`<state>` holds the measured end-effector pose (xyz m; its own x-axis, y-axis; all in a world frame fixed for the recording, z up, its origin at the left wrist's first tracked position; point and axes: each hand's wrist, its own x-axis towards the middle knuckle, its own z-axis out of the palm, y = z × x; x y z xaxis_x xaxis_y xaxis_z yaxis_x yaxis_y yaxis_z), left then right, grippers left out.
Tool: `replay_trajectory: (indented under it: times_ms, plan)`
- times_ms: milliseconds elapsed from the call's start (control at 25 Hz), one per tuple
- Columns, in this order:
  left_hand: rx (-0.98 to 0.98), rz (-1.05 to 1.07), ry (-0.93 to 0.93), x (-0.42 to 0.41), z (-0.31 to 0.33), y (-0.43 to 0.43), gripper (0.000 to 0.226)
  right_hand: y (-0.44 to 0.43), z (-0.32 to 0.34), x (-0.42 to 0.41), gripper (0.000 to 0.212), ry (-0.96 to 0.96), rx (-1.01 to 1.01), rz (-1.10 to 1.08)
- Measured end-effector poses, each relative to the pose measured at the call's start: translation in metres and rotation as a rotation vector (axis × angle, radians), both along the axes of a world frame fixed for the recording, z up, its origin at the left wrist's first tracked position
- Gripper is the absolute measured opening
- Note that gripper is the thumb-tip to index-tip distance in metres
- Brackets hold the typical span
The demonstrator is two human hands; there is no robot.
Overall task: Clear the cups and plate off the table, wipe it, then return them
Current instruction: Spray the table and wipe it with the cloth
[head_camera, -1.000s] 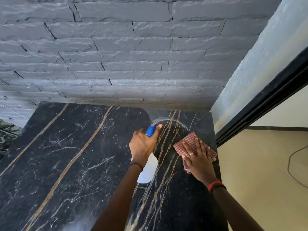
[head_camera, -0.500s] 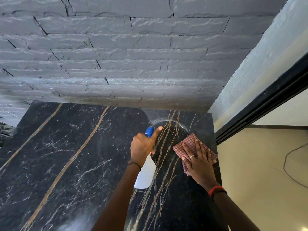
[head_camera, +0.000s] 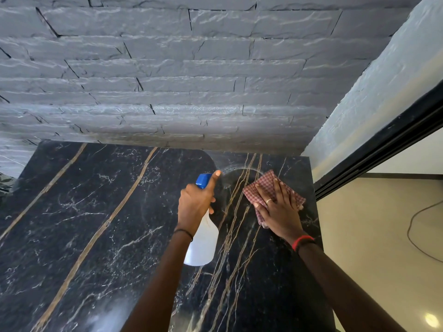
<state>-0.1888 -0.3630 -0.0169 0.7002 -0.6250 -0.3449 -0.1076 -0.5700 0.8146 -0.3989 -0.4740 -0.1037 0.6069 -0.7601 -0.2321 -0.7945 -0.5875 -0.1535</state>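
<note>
A black marble table point(head_camera: 91, 231) with gold and white veins fills the lower view. My left hand point(head_camera: 195, 204) grips a white spray bottle point(head_camera: 202, 243) with a blue head, index finger stretched along the nozzle, held just above the table's right half. My right hand point(head_camera: 279, 209) lies flat with fingers spread on a red-checked cloth point(head_camera: 265, 183), pressing it to the table near the far right corner. A wet curved smear point(head_camera: 233, 167) shows on the marble between the nozzle and the cloth. No cups or plate are in view.
A grey stone-brick wall point(head_camera: 167, 75) stands right behind the table. To the right are a white wall point(head_camera: 374, 97), a black door frame point(head_camera: 383, 142) and a beige floor point(head_camera: 374, 248) with a thin cable point(head_camera: 413, 226) lying on it.
The view has tilted slightly. Both hands hold nearly the same spots on the table, the bottle still in the left and the cloth still under the right.
</note>
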Motion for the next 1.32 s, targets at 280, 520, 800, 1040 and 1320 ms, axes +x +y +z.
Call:
replay_trajectory:
  times_ms: [280,520,800,1040,1320]
  plan:
    - [0.055,0.027,0.002,0.031,-0.003,0.005,0.055,-0.009,-0.002,0.115,0.055,-0.043,0.023,0.082]
    - [0.033,-0.012,-0.015,0.044,-0.005,-0.004,0.054,0.051,-0.005,0.075,0.057,-0.067,0.011,0.222]
    - [0.085,0.000,0.062,0.056,-0.016,-0.003,0.051,0.000,-0.006,0.043,0.055,-0.019,-0.025,0.058]
    - [0.091,0.001,0.031,0.064,-0.015,0.003,0.054,-0.005,-0.004,0.143,0.054,-0.038,0.016,0.127]
    - [0.069,-0.028,-0.088,0.066,-0.009,-0.016,0.068,0.066,-0.007,0.095,0.055,-0.050,-0.019,0.236]
